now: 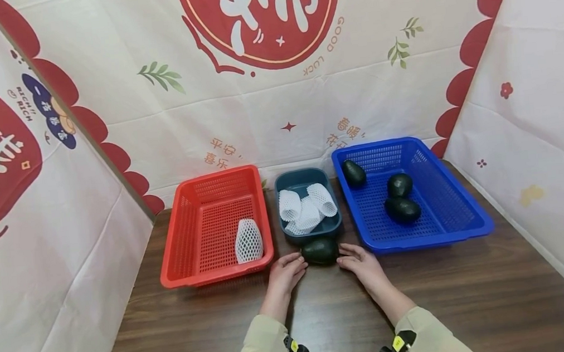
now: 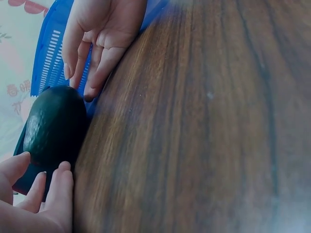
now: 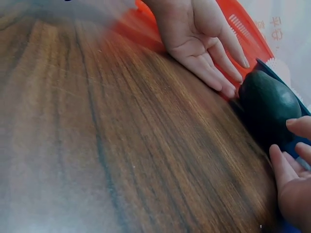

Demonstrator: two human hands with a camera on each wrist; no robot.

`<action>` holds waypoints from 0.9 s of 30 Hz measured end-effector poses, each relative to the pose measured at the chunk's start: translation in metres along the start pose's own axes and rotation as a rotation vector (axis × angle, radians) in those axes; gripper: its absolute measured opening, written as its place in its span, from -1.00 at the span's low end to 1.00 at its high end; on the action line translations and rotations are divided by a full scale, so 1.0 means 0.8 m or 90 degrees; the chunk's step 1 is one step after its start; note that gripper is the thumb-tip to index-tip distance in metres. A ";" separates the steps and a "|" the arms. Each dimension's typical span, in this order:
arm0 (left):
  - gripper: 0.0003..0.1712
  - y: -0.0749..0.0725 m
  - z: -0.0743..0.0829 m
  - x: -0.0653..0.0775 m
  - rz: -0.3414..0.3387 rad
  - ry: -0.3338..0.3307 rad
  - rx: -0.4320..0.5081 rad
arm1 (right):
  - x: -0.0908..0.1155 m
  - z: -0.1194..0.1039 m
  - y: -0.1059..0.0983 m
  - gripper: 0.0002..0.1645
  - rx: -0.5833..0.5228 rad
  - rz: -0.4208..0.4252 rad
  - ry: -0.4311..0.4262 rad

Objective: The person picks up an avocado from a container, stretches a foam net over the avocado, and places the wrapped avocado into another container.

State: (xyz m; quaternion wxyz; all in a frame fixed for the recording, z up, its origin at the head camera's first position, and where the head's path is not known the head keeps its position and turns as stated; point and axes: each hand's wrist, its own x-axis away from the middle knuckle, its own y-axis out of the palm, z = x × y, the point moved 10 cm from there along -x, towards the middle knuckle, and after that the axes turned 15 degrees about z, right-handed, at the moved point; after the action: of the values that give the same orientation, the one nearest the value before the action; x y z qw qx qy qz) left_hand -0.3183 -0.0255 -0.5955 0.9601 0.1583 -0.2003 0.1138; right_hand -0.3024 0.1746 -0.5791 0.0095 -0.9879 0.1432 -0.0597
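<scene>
A dark green avocado (image 1: 320, 252) lies sideways on the table, right in front of the teal bin (image 1: 312, 237). At its left end is my left hand (image 1: 285, 279), with thumb and fingertips right at the skin. My right hand (image 1: 366, 272) is at the opposite end, its fingers loosely bent. In the left wrist view the avocado (image 2: 56, 126) stands between the two hands, neither wrapped round it. The right wrist view shows the right thumb close against the avocado (image 3: 269, 107). White foam net sleeves (image 1: 307, 213) fill the bin.
To the left, a red basket (image 1: 170, 264) holds an avocado in a white foam net (image 1: 248, 240). The blue basket (image 1: 468, 232) on the right contains three bare avocados, one of them (image 1: 354, 173) by its left wall. Printed cloth (image 1: 275, 104) hangs behind the wooden table (image 1: 334, 317).
</scene>
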 end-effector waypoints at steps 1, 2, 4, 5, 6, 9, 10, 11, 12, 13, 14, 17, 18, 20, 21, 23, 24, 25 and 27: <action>-0.58 -0.001 0.000 0.001 0.000 0.000 -0.007 | 0.001 0.000 0.000 -0.37 -0.001 0.002 0.004; -0.58 -0.002 0.000 0.003 -0.001 0.001 -0.014 | 0.002 0.000 0.000 -0.38 0.000 0.006 0.009; -0.59 -0.004 0.002 0.007 -0.007 0.008 -0.032 | 0.002 0.000 -0.003 -0.39 0.004 0.018 0.019; -0.59 -0.004 0.003 0.009 -0.008 0.005 -0.038 | 0.002 -0.001 -0.004 -0.40 0.012 0.023 0.022; -0.59 -0.005 0.004 0.011 -0.011 0.005 -0.046 | 0.003 -0.002 -0.004 -0.41 0.026 0.027 0.022; -0.59 -0.006 0.008 0.017 -0.018 0.007 -0.073 | 0.005 -0.008 -0.007 -0.47 0.082 0.037 0.007; -0.59 -0.006 0.010 0.020 -0.021 0.007 -0.081 | 0.006 -0.010 -0.006 -0.48 0.103 0.035 -0.003; -0.59 -0.006 0.011 0.022 -0.021 0.005 -0.091 | 0.007 -0.013 -0.005 -0.50 0.123 0.034 -0.013; -0.58 -0.006 0.014 0.024 -0.024 0.011 -0.106 | 0.009 -0.016 -0.004 -0.53 0.144 0.030 -0.027; -0.59 -0.006 0.016 0.027 -0.025 0.016 -0.120 | 0.012 -0.020 -0.003 -0.54 0.163 0.024 -0.040; -0.58 -0.005 0.020 0.030 -0.026 0.023 -0.136 | 0.015 -0.023 -0.001 -0.56 0.182 0.015 -0.055; -0.58 -0.002 0.032 0.042 -0.032 0.052 -0.174 | 0.024 -0.041 0.005 -0.61 0.255 -0.003 -0.129; -0.59 0.000 0.038 0.047 -0.036 0.066 -0.185 | 0.028 -0.048 0.007 -0.63 0.280 -0.009 -0.163; -0.60 0.007 0.050 0.059 -0.053 0.090 -0.195 | 0.034 -0.066 0.013 -0.65 0.324 -0.019 -0.240; -0.61 0.011 0.058 0.067 -0.061 0.105 -0.199 | 0.037 -0.076 0.017 -0.66 0.343 -0.023 -0.279; -0.64 0.021 0.075 0.084 -0.084 0.147 -0.211 | 0.043 -0.094 0.024 -0.67 0.374 -0.036 -0.338; -0.67 0.026 0.085 0.093 -0.094 0.175 -0.223 | 0.045 -0.103 0.029 -0.67 0.393 -0.042 -0.367; -0.69 0.030 0.092 0.097 -0.101 0.208 -0.245 | 0.046 -0.112 0.033 -0.68 0.409 -0.047 -0.396; -0.72 0.038 0.105 0.101 -0.105 0.288 -0.301 | 0.047 -0.126 0.041 -0.68 0.438 -0.053 -0.434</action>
State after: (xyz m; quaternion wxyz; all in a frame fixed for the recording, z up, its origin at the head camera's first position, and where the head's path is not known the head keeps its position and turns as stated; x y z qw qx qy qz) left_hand -0.2840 -0.0146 -0.4810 0.9964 -0.0826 0.0102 0.0182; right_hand -0.2883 0.1325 -0.4762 0.3796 -0.8955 0.0643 0.2232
